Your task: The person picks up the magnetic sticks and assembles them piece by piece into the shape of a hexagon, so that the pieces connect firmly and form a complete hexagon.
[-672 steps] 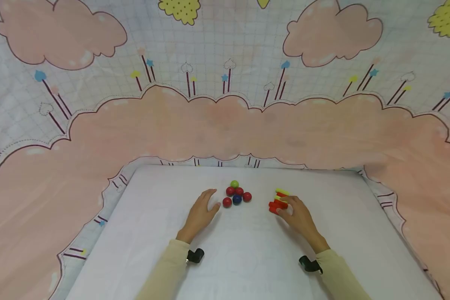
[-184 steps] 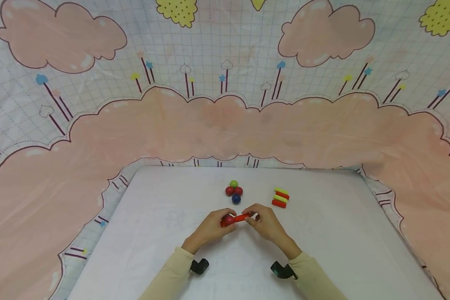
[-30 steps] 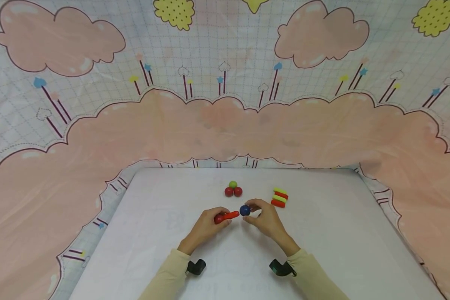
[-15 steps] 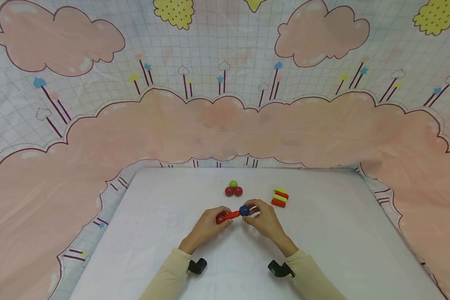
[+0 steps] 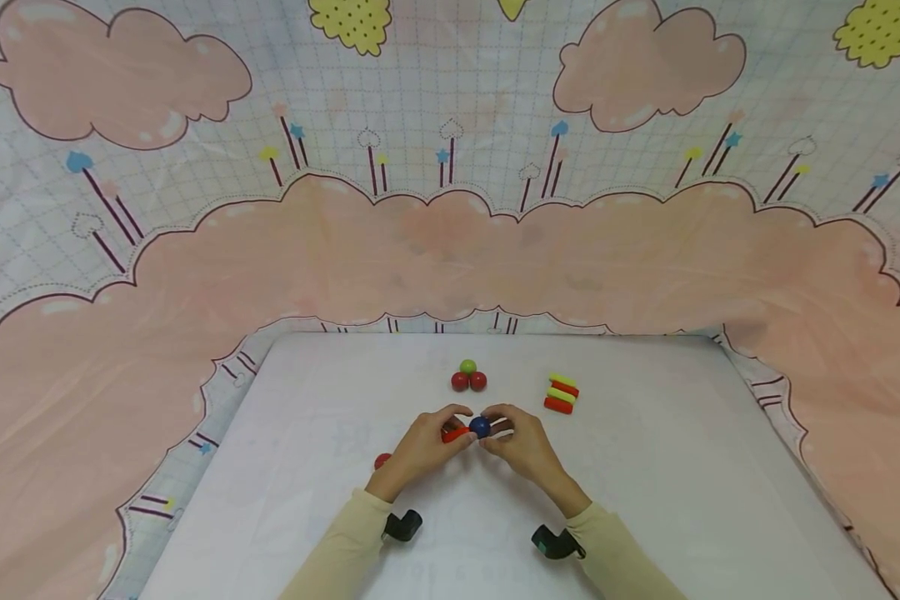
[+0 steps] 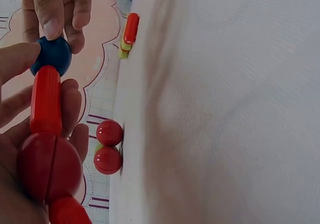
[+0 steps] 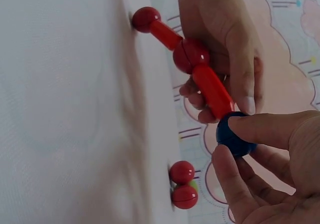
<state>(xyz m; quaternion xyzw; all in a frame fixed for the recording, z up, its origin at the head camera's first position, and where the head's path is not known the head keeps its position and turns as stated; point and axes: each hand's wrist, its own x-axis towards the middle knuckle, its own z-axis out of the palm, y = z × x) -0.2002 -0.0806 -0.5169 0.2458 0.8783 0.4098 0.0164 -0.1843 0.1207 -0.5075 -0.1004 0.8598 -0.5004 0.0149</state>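
Note:
Both hands meet above the white table over a toy chain of red balls and rods. My left hand (image 5: 427, 442) holds the near red rod (image 6: 46, 102), its fingers behind it and the middle red ball (image 6: 50, 168) against the palm. A second rod (image 7: 166, 34) leads from that ball to an end red ball (image 7: 146, 19), which shows by the left wrist in the head view. My right hand (image 5: 523, 442) pinches the blue ball (image 7: 234, 134) between thumb and fingers, right at the free end of the near rod. The left thumb reaches the blue ball too.
Beyond the hands, two red balls (image 5: 460, 382) and a green ball (image 5: 468, 367) sit together on the white table (image 5: 330, 383). To their right lies a row of several red and yellow rods (image 5: 562, 394). A patterned cloth (image 5: 450, 250) hangs behind.
The blue ball, earlier on the table, then held apart from the rod, now meets its end. The left hand has shifted its grip, and the chain's end red ball now shows by its wrist.

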